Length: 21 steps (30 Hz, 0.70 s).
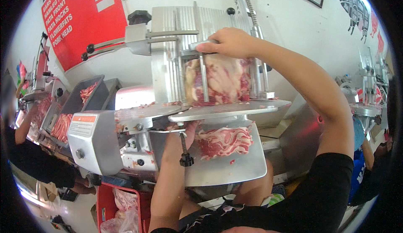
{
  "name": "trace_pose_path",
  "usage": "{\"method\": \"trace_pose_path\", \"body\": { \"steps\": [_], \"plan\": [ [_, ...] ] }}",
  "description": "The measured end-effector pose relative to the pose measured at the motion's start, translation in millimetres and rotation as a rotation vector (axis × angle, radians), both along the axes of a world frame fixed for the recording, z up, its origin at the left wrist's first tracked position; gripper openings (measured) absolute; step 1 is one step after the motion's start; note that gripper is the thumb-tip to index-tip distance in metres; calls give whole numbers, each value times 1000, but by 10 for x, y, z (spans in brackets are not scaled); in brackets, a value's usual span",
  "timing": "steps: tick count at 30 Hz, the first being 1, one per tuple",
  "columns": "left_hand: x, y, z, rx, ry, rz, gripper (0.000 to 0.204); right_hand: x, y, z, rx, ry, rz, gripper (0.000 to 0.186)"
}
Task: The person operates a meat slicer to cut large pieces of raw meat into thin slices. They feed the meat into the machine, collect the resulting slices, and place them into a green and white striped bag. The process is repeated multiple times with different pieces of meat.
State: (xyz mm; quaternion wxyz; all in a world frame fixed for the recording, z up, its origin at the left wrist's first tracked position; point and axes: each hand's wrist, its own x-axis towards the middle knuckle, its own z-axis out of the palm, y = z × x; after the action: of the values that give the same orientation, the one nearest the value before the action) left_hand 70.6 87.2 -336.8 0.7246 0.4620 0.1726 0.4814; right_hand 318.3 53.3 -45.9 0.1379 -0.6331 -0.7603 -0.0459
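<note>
My right hand (233, 42) reaches across from the right and is closed on the metal meat press (195, 47) of a slicing machine. Under that press stands a marbled block of raw meat (220, 79), blurred, its lower end at the slicer's flat plate (231, 109). My left hand (191, 131) is below this plate, beside a pile of thin meat slices (224, 142). The plate and a metal bar partly cover it, so its fingers are hidden. Those slices lie on a smooth metal receiving tray (226, 172).
A silver motor housing (94, 140) juts out at left, with a black knob (186, 161) hanging near my left forearm. Grey bins (90, 86) with meat strips stand farther left. Below is a red crate (103, 203) with bagged meat. Other people work at both sides.
</note>
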Motion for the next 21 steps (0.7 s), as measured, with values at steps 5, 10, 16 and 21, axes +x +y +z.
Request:
{"method": "trace_pose_path", "body": {
  "steps": [5,10,16,21],
  "plan": [
    [-39,70,128,-552,-458,-322,30,-804,559,41,38,-35,95,92],
    [-201,-105,-21,-606,-357,-301,31,-1268,1017,24,0,-56,210,93],
    [-311,-388,114,-482,-185,-162,39,-1325,478,39,266,21,415,84],
    [24,-850,342,291,640,-110,53,-1199,-1457,-453,304,144,635,50]
  ]
}}
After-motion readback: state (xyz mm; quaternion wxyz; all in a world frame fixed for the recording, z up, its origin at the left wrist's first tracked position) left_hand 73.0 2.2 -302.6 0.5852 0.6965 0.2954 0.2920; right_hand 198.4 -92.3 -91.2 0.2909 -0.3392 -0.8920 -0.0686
